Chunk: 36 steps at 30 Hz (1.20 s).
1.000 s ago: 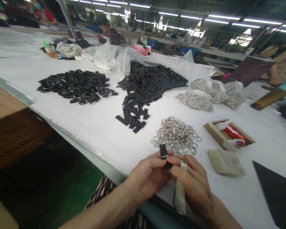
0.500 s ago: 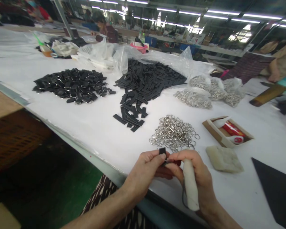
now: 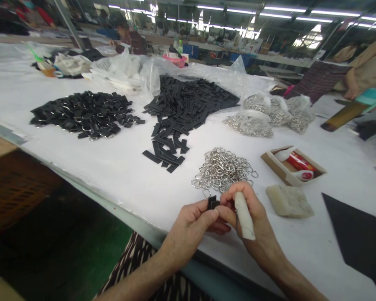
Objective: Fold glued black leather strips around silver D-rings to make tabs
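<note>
From the head camera, the left hand [image 3: 191, 228] pinches a small black strip [image 3: 212, 203] between thumb and fingers, just above the bench edge. The right hand [image 3: 250, 217] curls around a white-wrapped handle [image 3: 244, 216], its fingers pressed close against the strip; whatever tip the handle has is hidden. The strip looks light and fairly stiff, like leather, and is best held by its edges, though it is small enough to slip. Just beyond lies a loose heap of metal rings [image 3: 222, 169], which look hard and apt to tangle. Farther up the bench [image 3: 81, 154] sit a pile of black strips [image 3: 188, 102], a pile of strips with rings [image 3: 84, 113], and bags of rings [image 3: 250, 124]. To the right are a pale stone [image 3: 288, 202] and a cardboard tray [image 3: 271, 161].
</note>
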Motion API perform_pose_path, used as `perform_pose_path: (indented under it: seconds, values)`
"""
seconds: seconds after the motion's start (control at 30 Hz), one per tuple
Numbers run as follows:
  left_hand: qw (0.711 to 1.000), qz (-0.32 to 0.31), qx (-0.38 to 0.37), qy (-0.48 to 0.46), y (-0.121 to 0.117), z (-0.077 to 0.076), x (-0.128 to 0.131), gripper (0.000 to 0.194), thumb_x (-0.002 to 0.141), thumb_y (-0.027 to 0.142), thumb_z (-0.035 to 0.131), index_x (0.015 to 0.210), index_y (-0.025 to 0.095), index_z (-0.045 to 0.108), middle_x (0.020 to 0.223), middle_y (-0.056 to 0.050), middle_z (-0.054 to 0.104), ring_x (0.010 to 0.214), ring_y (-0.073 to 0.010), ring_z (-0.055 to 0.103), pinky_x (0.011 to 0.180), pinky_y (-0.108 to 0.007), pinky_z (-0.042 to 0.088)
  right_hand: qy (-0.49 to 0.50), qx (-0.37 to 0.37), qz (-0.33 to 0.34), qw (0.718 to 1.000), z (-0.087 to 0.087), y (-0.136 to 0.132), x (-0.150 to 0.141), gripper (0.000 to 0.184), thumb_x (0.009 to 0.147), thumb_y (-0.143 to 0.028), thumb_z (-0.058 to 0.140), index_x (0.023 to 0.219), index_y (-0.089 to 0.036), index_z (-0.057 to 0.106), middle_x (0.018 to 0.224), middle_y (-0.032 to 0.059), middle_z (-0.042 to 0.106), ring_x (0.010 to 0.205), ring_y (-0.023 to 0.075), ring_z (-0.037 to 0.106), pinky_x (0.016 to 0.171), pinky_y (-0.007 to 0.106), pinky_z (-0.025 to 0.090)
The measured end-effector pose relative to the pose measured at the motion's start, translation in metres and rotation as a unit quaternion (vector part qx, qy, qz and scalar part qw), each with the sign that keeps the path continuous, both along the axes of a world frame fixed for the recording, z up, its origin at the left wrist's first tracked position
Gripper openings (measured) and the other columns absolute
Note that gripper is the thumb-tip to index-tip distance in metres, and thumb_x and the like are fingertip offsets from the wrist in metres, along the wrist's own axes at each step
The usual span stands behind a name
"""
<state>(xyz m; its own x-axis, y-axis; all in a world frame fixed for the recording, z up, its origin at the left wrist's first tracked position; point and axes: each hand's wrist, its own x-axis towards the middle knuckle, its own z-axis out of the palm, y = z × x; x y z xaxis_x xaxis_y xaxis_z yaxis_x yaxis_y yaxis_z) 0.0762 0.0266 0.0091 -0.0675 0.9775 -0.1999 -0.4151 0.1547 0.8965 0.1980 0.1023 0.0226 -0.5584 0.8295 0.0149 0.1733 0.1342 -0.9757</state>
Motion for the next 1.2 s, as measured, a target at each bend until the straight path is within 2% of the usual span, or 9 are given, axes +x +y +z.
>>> perform_pose_path:
  seconds: [0.2,0.37,0.57,0.73,0.93,1.2]
  values:
    - [1.0,-0.008,-0.026,0.002,0.0007,-0.0024,-0.0012,0.026,0.088,0.028,0.049,0.099,0.009,0.063,0.087,-0.012,0.072,0.079,-0.021,0.068,0.079,-0.035,0.052,-0.003,-0.005,0.01,1.0,0.0008,0.0012,0.0009,0.014,0.078,-0.022,0.06,0.082,-0.024,0.046,0.077,-0.0029,0.055,0.066,0.0127,0.051,0.054,0.022,0.043]
    - [0.999,-0.007,-0.033,-0.008,0.0005,-0.0022,-0.001,0.025,0.087,0.029,0.05,0.094,0.009,0.062,0.087,-0.012,0.071,0.076,-0.0211,0.068,0.078,-0.036,0.053,-0.016,-0.012,0.017,1.0,0.0021,-0.002,0.001,0.008,0.081,-0.021,0.055,0.081,-0.024,0.047,0.068,-0.0046,0.052,0.058,0.0113,0.048,0.051,0.021,0.04]
    - [0.999,-0.004,-0.029,0.019,-0.0018,-0.0047,0.0002,0.026,0.089,0.03,0.046,0.094,0.01,0.063,0.073,-0.008,0.07,0.071,-0.0204,0.068,0.077,-0.037,0.053,-0.025,0.022,-0.002,0.999,0.0001,-0.0047,0.0008,0.008,0.08,-0.022,0.056,0.08,-0.024,0.048,0.065,-0.0048,0.053,0.053,0.0107,0.048,0.049,0.021,0.04]
    - [0.999,-0.002,-0.028,0.038,-0.0019,-0.0015,-0.0004,0.026,0.089,0.031,0.046,0.09,0.011,0.063,0.078,-0.008,0.069,0.071,-0.0202,0.068,0.074,-0.036,0.053,-0.037,0.047,-0.01,0.998,0.0011,-0.0048,-0.0001,0.008,0.08,-0.024,0.056,0.08,-0.023,0.048,0.065,-0.0037,0.054,0.052,0.0111,0.048,0.046,0.022,0.039]
    - [0.997,0.005,-0.059,0.052,-0.0027,0.0027,0.0011,0.026,0.089,0.032,0.046,0.083,0.011,0.06,0.07,-0.006,0.067,0.063,-0.019,0.066,0.069,-0.035,0.054,-0.036,0.06,-0.008,0.998,-0.0025,-0.0077,0.0026,0.008,0.082,-0.027,0.056,0.082,-0.024,0.048,0.063,-0.0031,0.055,0.052,0.0121,0.049,0.045,0.023,0.039]
    - [0.996,0.003,-0.069,0.054,-0.003,0.0014,0.0019,0.026,0.088,0.034,0.045,0.082,0.012,0.058,0.071,-0.006,0.067,0.06,-0.0179,0.065,0.064,-0.032,0.053,-0.035,0.071,-0.011,0.997,-0.0036,-0.007,0.0027,0.009,0.083,-0.027,0.058,0.082,-0.024,0.049,0.064,-0.0034,0.056,0.052,0.0126,0.051,0.046,0.023,0.041]
